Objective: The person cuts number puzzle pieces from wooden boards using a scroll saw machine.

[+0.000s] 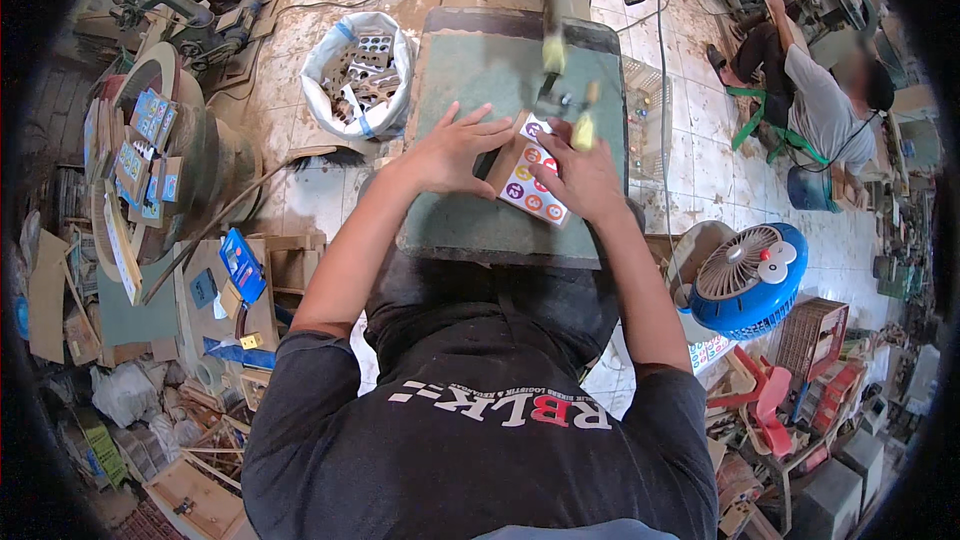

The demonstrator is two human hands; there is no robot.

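Observation:
A small rectangular board (533, 202), white-faced with coloured number circles and a brown left side, lies on the dark green machine table (460, 225). My left hand (458, 152) is open, its fingers spread toward the board's far end and its thumb close to the left edge. Over the board's right side, my right hand (583, 175) grips it with bent fingers, covering part of the circles. Just beyond the fingers stands the machine's upright head (553, 55), with yellow-green parts. Its lower working end is blurred and partly hidden, so where it meets the board is unclear.
Left of the table stands a white sack (355, 75) with cut-out wooden pieces. Further left, printed pieces (145, 160) rest on a round machine. A blue fan (750, 275) stands at right, beyond a pale crate (648, 110). Another person (835, 105) sits at far right.

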